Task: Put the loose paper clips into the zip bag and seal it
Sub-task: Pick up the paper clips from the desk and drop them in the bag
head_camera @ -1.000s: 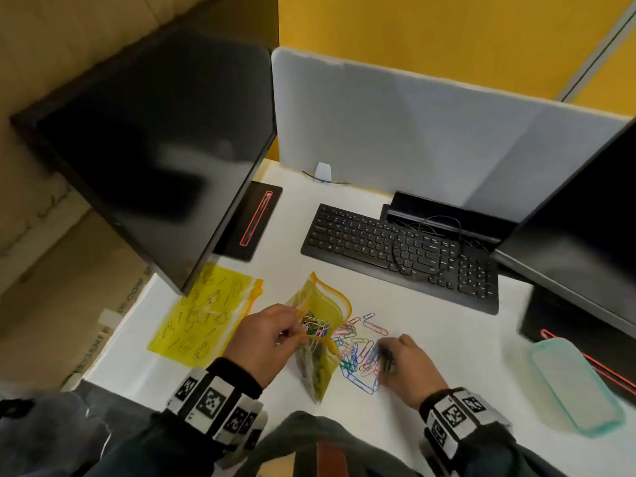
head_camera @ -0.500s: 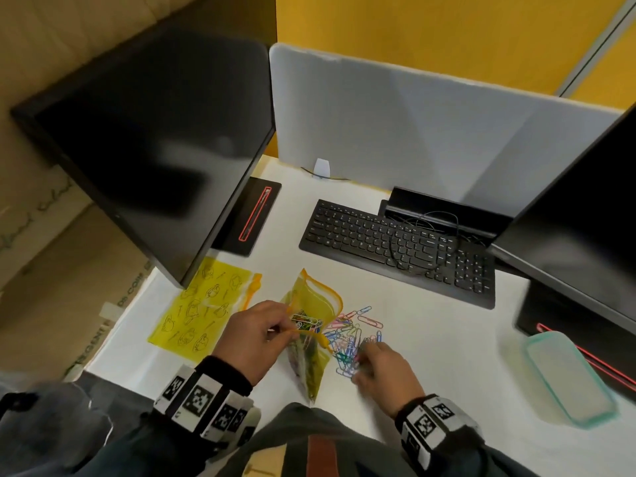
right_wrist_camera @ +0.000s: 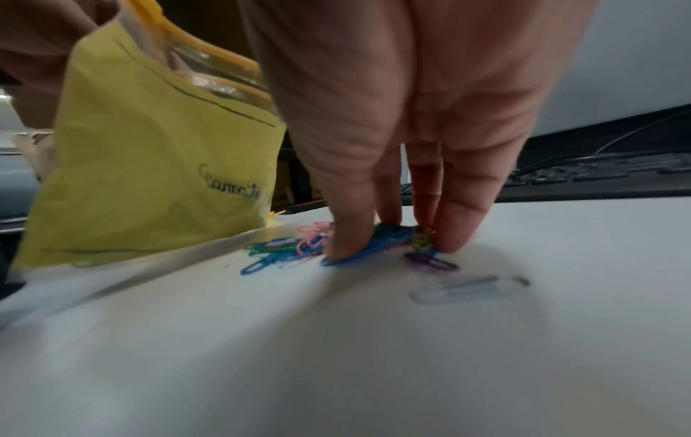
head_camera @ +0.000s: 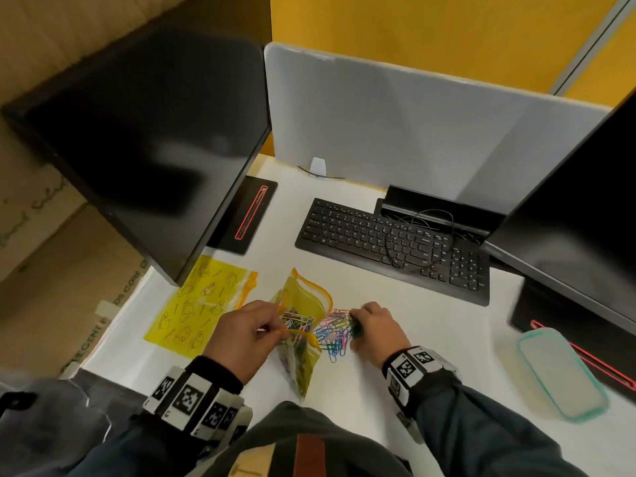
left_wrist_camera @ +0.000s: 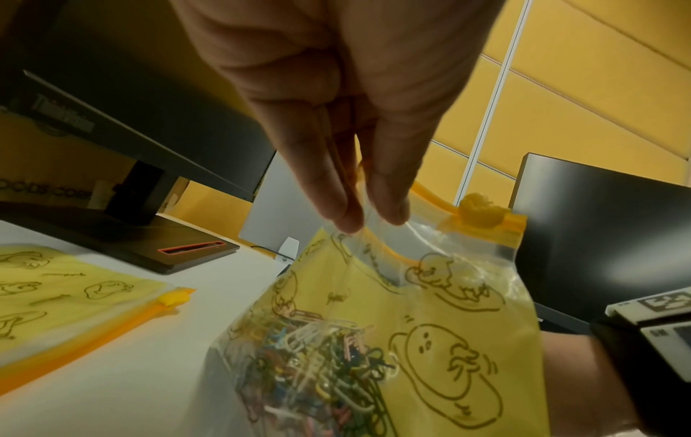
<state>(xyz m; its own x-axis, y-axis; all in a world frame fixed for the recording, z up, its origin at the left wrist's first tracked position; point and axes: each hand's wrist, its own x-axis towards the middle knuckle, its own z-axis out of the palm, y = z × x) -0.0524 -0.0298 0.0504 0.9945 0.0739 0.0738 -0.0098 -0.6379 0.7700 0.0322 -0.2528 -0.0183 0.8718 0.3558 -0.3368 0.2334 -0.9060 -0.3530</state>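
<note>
A yellow zip bag (head_camera: pixel 304 301) with duck drawings and an orange zip stands upright on the white desk (head_camera: pixel 430 339), its mouth open. My left hand (head_camera: pixel 275 321) pinches the bag's near rim between thumb and fingers (left_wrist_camera: pixel 389 204). Many coloured clips (left_wrist_camera: pixel 310 369) lie inside the bag. Loose coloured paper clips (head_camera: pixel 332 333) sit in a pile just right of the bag. My right hand (head_camera: pixel 356 325) is on the pile, thumb and fingers (right_wrist_camera: pixel 348 236) closed around a bunch of clips (right_wrist_camera: pixel 396 233). A grey clip (right_wrist_camera: pixel 471 288) lies apart from the pile.
A second yellow zip bag (head_camera: pixel 199 304) lies flat at the left. A black keyboard (head_camera: pixel 392 246) is behind the pile. Dark monitors stand at left (head_camera: pixel 144 139) and right (head_camera: pixel 585 201). A teal-rimmed lid (head_camera: pixel 561 373) rests near the right edge.
My right hand has slid left across the desk, raking the clips into a tighter pile beside the bag. The left hand keeps its hold on the bag's rim.
</note>
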